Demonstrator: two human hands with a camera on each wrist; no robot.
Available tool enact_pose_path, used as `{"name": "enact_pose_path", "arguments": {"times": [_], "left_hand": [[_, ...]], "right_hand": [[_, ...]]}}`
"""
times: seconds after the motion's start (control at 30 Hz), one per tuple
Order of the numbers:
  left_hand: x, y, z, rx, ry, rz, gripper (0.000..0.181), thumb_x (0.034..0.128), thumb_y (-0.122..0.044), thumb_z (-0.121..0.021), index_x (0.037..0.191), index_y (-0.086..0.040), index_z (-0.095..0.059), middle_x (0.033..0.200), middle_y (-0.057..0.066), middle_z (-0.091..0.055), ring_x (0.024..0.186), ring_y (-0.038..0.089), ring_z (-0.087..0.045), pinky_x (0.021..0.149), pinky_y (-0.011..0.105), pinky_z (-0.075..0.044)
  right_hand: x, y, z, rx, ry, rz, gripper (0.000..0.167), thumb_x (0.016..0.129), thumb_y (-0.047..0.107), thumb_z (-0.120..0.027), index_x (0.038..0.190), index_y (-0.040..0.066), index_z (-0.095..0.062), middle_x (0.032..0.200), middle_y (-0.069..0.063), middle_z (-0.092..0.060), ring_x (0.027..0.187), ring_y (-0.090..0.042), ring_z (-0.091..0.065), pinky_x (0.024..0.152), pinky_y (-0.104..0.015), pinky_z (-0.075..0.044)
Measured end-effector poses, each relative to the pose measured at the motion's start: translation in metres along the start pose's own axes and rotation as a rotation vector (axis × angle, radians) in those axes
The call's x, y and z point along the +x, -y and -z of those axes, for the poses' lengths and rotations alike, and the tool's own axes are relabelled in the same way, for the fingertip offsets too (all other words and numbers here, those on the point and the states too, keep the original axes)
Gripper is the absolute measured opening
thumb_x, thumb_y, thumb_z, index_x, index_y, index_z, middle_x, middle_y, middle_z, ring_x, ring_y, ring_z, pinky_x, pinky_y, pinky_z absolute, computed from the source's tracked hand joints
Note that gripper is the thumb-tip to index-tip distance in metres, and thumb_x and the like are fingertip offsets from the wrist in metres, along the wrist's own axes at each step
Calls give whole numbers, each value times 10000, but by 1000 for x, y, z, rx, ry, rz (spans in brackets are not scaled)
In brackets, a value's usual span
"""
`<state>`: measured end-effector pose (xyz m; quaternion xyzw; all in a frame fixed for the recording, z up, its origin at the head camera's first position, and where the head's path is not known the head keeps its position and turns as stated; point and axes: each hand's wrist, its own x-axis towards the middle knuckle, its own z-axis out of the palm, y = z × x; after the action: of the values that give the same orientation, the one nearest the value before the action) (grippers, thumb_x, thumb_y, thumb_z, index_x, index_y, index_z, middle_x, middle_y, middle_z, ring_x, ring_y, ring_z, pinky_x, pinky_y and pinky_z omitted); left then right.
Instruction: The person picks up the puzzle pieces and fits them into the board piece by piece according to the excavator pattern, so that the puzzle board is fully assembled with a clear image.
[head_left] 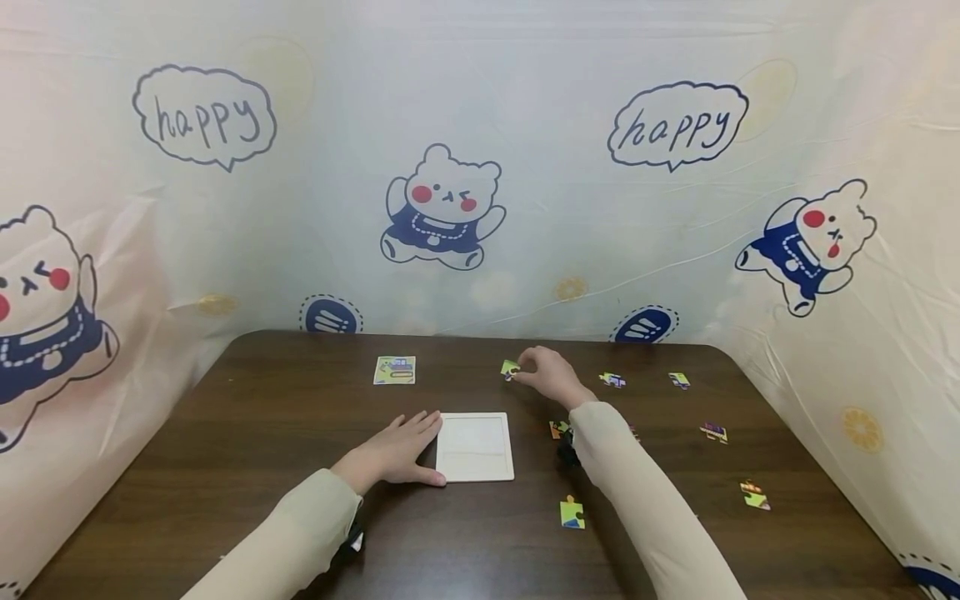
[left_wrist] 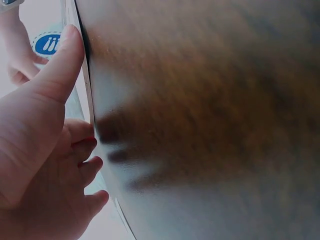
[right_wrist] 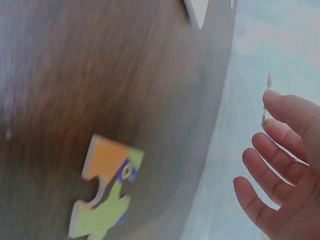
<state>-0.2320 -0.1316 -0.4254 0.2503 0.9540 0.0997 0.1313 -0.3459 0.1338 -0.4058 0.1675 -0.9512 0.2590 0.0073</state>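
Observation:
A white square tray lies on the dark table. My left hand touches its left edge, fingers spread and thumb at the near corner; the left wrist view shows this hand along the tray's edge. Beyond the tray, my right hand pinches a green puzzle piece between thumb and finger. In the right wrist view the pinched piece appears edge-on in the right hand. An orange and green piece lies on the table in that view.
A square picture card lies at the back left. Loose pieces are scattered on the right, among them ones at the back, right side and front. A patterned curtain stands behind the table.

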Motion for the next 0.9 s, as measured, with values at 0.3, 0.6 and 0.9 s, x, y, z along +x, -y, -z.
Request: {"name": "enact_pose_path", "arguments": {"times": [0.3, 0.6, 0.9], "left_hand": [[-1, -1, 1, -7, 2, -2, 945, 776, -578, -622, 1425, 19, -282, 1488, 137, -223, 1361, 308, -166, 1064, 519, -119], [-1, -1, 1, -6, 1, -1, 950, 775, -590, -614, 1424, 21, -283, 1485, 141, -229, 1360, 307, -167, 1066, 514, -119], [-3, -2, 1, 5, -10, -17, 937, 776, -573, -625, 1415, 31, -298, 1473, 157, -251, 1352, 322, -188, 1061, 517, -136]], "right_hand": [[-12, 30, -11, -15, 63, 131, 271, 837, 228, -692, 1041, 57, -641, 995, -41, -607, 928, -189, -582, 784, -352, -475], [-22, 58, -34, -122, 165, 245, 251, 831, 248, -699, 1016, 85, -651, 934, -2, -608, 853, -132, -584, 733, -295, -485], [-26, 71, -51, -166, 237, 290, 202, 839, 222, -687, 993, 93, -666, 901, 21, -591, 810, -109, -564, 712, -266, -475]]}}
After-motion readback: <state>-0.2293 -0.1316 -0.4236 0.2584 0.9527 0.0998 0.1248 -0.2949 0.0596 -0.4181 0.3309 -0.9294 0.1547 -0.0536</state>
